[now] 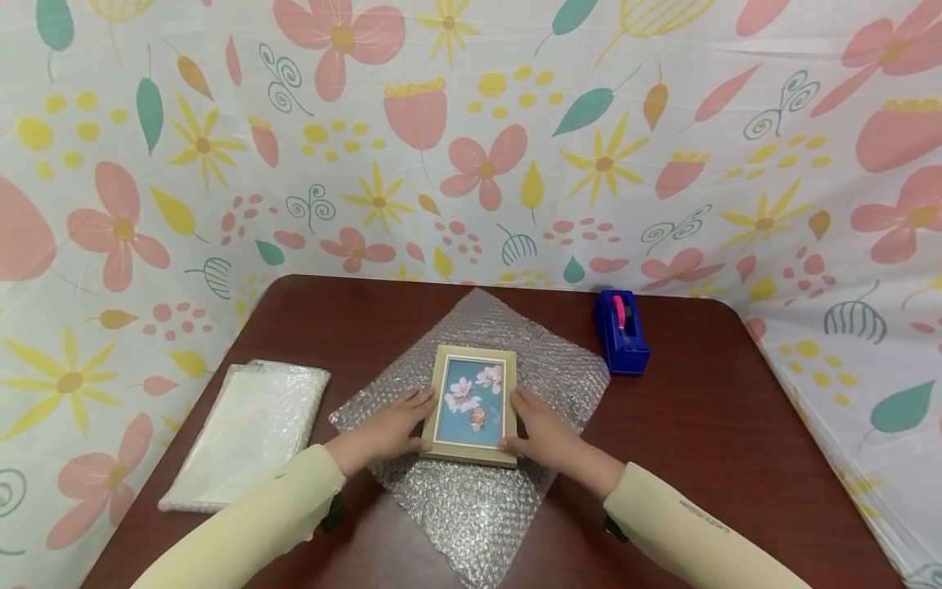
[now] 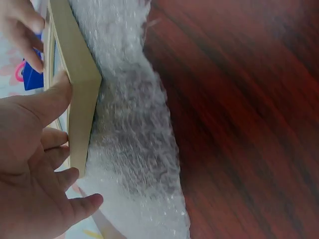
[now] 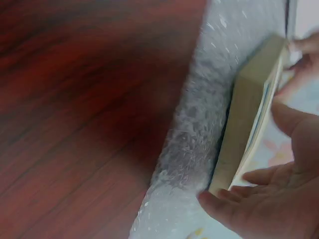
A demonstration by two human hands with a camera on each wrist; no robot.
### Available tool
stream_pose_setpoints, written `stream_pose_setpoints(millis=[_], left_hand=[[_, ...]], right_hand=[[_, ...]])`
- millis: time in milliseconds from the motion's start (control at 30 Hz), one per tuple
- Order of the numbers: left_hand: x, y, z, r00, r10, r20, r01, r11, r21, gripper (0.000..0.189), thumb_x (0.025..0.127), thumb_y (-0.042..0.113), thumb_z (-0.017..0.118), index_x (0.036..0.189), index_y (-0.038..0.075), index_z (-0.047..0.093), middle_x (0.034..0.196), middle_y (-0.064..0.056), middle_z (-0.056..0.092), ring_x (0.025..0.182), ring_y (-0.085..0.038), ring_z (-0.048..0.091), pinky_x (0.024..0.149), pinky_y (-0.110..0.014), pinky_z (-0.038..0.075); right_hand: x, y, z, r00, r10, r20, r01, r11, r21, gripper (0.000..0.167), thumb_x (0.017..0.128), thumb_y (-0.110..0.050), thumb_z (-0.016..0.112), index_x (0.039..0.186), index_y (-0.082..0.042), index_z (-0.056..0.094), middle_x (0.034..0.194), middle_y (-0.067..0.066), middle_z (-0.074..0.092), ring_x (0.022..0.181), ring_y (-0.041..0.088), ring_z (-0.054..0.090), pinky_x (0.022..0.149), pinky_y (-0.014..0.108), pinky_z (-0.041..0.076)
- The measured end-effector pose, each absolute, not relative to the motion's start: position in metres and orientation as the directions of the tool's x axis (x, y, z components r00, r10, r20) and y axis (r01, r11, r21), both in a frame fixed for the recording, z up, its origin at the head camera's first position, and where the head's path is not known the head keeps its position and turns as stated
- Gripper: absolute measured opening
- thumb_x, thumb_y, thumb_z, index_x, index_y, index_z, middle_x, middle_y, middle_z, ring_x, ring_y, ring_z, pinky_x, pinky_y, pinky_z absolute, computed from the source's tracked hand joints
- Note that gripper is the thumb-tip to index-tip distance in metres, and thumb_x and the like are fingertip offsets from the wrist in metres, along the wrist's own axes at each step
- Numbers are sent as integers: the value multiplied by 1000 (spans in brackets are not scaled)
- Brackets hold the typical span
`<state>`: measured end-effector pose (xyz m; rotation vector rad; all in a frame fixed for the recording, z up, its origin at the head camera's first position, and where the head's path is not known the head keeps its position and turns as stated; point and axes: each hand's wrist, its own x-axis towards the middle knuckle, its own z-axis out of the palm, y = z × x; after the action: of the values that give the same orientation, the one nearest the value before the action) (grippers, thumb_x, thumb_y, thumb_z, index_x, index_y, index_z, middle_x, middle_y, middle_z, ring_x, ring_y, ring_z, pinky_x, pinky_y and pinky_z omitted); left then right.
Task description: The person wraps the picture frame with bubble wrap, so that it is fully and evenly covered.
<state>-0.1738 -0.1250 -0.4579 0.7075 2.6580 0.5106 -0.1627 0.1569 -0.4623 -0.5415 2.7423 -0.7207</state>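
A gold-coloured picture frame (image 1: 475, 455) with pink and white blossoms on blue lies face up near the middle of a square sheet of bubble wrap (image 1: 478, 507). My left hand (image 1: 388, 424) holds its left side, thumb by the near corner and fingers along the edge. On the opposite side my right hand (image 1: 546, 430) grips the frame, its thumb over the near right part of the border. Both wrist views show the thick side of the picture frame (image 2: 82, 99) close over the wrap, fingertips right at its edges.
On the left of the brown table (image 1: 684, 458) lies a flat white item in bubble wrap (image 1: 246, 433). A blue tape dispenser (image 1: 622, 335) with a pink roll stands at the back right. Flower-patterned cloth (image 1: 486, 164) hangs behind the table and along its sides.
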Motion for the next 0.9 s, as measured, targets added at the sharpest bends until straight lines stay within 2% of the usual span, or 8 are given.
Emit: stream_pose_setpoints(millis=[100,200,267,367,500,733,833,900], left_hand=[[-176,-126,-459,-810,534,-242,428,821,378,78,93,31,73,156,1,39,167,-16,33,155,-41,32,121,-64,34],[-178,-127,-459,-806,544,-233,462,825,326,79,91,35,75,155,2,43,166,-15,36,153,-40,35,119,-62,38],[-180,-127,-458,-804,550,-225,479,824,302,79,89,35,77,153,3,45,165,-15,38,152,-40,38,119,-60,39],[-182,-128,-457,-798,559,-224,494,820,287,79,87,36,78,152,3,48,164,-15,40,151,-40,39,119,-57,41],[-183,-128,-457,-793,558,-243,485,821,301,80,88,37,77,154,5,45,165,-14,38,153,-39,37,119,-56,40],[-184,-129,-459,-796,548,-256,471,827,307,80,90,37,77,156,8,43,168,-11,34,155,-39,33,121,-59,38],[-184,-129,-459,-793,550,-262,479,829,291,80,90,38,77,156,8,43,168,-11,34,156,-39,31,121,-58,38],[-185,-129,-460,-790,552,-267,483,829,283,81,90,38,77,156,7,42,168,-11,33,156,-39,30,121,-57,38]], right_hand=[[-147,165,-465,-803,-594,-43,-534,750,-391,96,82,-48,81,153,5,41,160,30,38,147,51,39,116,71,36],[-131,173,-469,-651,-759,1,-735,630,-252,106,73,-65,77,155,-7,44,162,18,42,148,45,41,111,74,38],[-122,176,-472,-557,-830,-12,-812,548,-200,110,70,-74,74,157,-13,42,164,11,42,150,40,41,109,74,40],[-111,176,-477,-460,-886,-47,-872,461,-165,110,72,-79,68,159,-18,39,166,3,40,151,32,41,109,69,43],[-103,175,-482,-416,-907,-63,-891,420,-170,106,76,-77,66,160,-20,38,165,1,41,150,25,44,108,65,45],[-99,171,-483,-424,-901,-96,-883,435,-179,93,82,-73,61,158,-21,42,162,-1,46,148,22,48,109,61,46],[-98,170,-482,-401,-911,-91,-903,410,-128,80,91,-69,54,155,-21,47,159,0,50,145,22,51,108,55,50],[-97,170,-482,-355,-933,-59,-933,358,-50,67,98,-62,50,151,-20,52,154,1,56,140,21,56,107,47,54]])
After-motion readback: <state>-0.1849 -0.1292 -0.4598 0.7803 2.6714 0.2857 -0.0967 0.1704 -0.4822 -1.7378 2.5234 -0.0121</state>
